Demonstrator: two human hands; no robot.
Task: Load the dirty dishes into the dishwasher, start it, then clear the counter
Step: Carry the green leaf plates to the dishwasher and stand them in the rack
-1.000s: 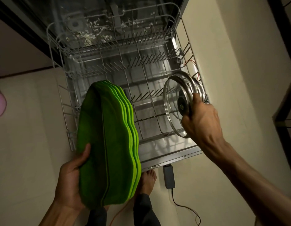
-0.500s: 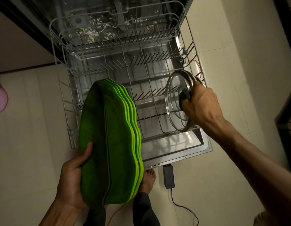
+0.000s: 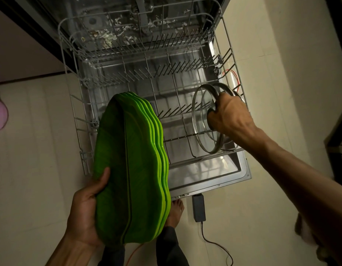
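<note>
A left hand [image 3: 85, 214] grips a stack of green plates [image 3: 131, 169] on edge, likely light and stiff. Beyond lies the pulled-out rack [image 3: 147, 89]. The right hand [image 3: 228, 116] grips a glass lid [image 3: 206, 120] by its knob, fragile, standing in the rack's right side.

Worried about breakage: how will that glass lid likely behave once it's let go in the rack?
The glass lid, held on edge by the right hand, is round, so it may roll or tip unless the rack tines brace it. Being glass, it is probably fragile, and fairly heavy.
</note>
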